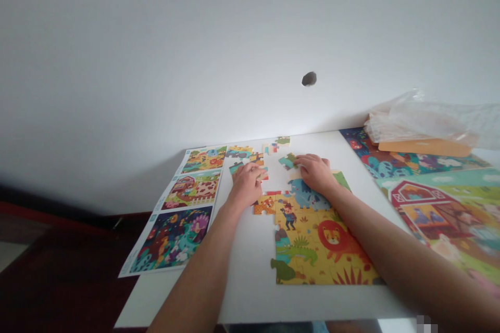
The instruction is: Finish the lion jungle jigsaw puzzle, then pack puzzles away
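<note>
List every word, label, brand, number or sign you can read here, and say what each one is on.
Nothing can be read: the jigsaw puzzle shows only pictures, the small marks on the edge of the picture sheets are too small to read, and the big poster and plastic bag show no legible text.

Puzzle [308, 239] partly hidden under right hand [314, 173] and left hand [246, 186]; any piece held cannot be told. Poster [433, 213] at 3 o'clock cut off by frame edge, plastic bag [425, 119] at 2 o'clock likewise. Loose pieces [282, 140] at 12 o'clock too small to read. Patch [426, 324] at 5 o'clock blurred.
</note>
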